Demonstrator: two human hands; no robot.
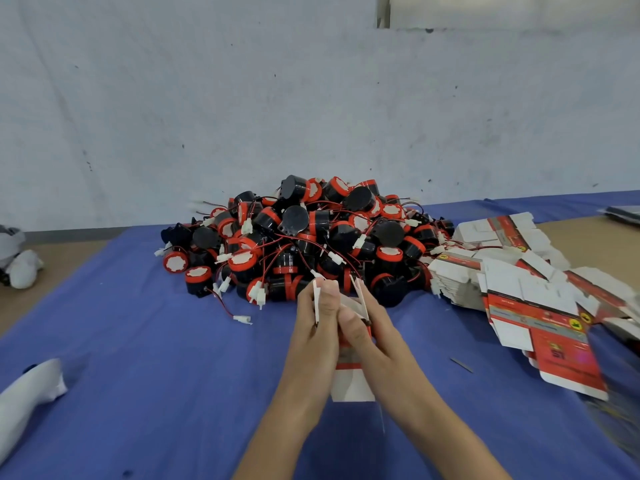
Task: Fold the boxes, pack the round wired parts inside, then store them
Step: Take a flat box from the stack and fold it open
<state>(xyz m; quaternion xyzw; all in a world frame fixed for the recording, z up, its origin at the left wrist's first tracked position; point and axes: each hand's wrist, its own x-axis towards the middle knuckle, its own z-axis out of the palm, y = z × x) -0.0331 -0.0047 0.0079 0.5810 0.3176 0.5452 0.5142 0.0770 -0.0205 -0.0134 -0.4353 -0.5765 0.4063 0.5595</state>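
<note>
Both hands hold one small red and white carton above the blue cloth, its open end pointing away from me. My left hand grips the carton's left side, and a white flap sticks up past its fingers. My right hand grips the right side, thumb pressed on the top by another raised flap. Just beyond the hands lies a big pile of round black and red wired parts with white plugs. The inside of the carton is hidden by my fingers.
A spread stack of flat unfolded cartons lies to the right on the blue cloth. White cloth bundles sit at the near left and far left. A pale wall stands behind the pile.
</note>
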